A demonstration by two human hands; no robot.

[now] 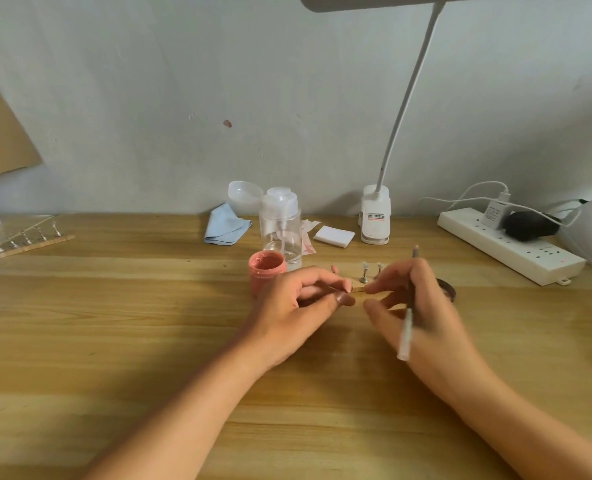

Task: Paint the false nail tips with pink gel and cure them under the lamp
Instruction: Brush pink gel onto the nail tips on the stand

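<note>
At mid-table | left hand (292, 308) pinches nail-tip strip (358, 289) | right hand (426, 306) grips brush (407, 329), fingertips (371, 289) on strip's end

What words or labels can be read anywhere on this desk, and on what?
Nothing here can be read.
Label on the desk lamp clamp: red and dark print, too blurred to read.
Print on the charger plugged into the power strip: too small to read.
</note>
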